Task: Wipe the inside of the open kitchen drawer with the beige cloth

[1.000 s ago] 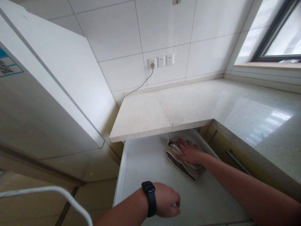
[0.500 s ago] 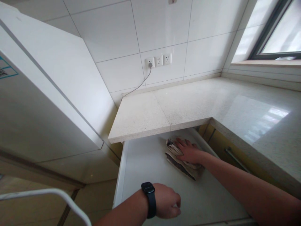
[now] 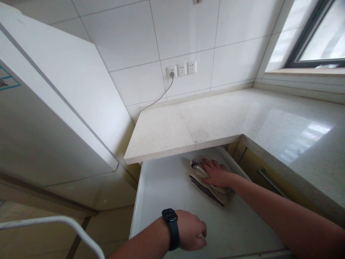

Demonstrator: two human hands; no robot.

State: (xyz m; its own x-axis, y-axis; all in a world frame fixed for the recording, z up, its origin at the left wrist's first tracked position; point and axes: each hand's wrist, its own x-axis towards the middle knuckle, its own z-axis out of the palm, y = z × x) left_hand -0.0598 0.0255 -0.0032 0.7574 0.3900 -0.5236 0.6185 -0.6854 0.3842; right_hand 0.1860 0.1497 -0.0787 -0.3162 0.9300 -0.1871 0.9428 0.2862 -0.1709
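Inside a pulled-out white drawer [image 3: 164,190] lies a folded rag [image 3: 212,190], beige with dark stripes. My right hand [image 3: 217,173] presses down on this rag, its fingers bent over the upper folds against the drawer bottom. My left hand [image 3: 192,231] is held over the near part of the drawer, apart from the rag. Its fingers are loosely curled in and nothing shows in them. A black watch [image 3: 172,228] is strapped round the left wrist.
A pale stone countertop [image 3: 164,129] overhangs the drawer's far end and turns along the right. On the left stands a tall white cabinet-like body [image 3: 72,82]. A cord [image 3: 161,95] runs from the wall sockets [image 3: 182,68]. A curved white bar [image 3: 61,219] is at lower left.
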